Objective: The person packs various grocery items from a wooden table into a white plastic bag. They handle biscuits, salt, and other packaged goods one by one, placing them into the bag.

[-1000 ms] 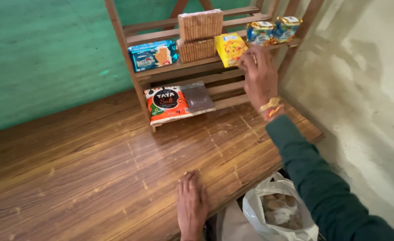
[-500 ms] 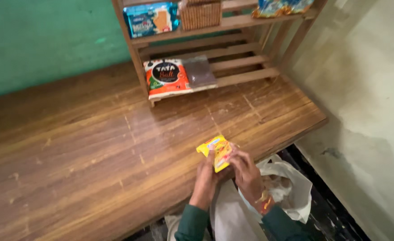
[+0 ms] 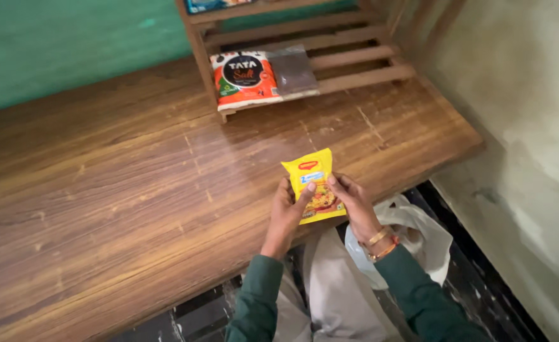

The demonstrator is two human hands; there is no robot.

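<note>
A yellow noodle packet (image 3: 310,174) stands upright in both my hands above the near edge of the wooden table (image 3: 121,190). My left hand (image 3: 286,212) grips its left side with the thumb across the front. My right hand (image 3: 355,202), with bangles at the wrist, grips its right side. Both sleeves are dark green.
A wooden rack (image 3: 349,60) stands at the back of the table, with a white and red salt bag (image 3: 244,79) and a dark pouch (image 3: 292,69) on its lowest shelf. A white plastic bag (image 3: 422,244) hangs below the table's edge by my right arm. A pale wall rises at right.
My right hand took the yellow packet off the rack's shelf and brought it down to the table's near edge. Both hands now hold it upright, and the view has tilted down.
</note>
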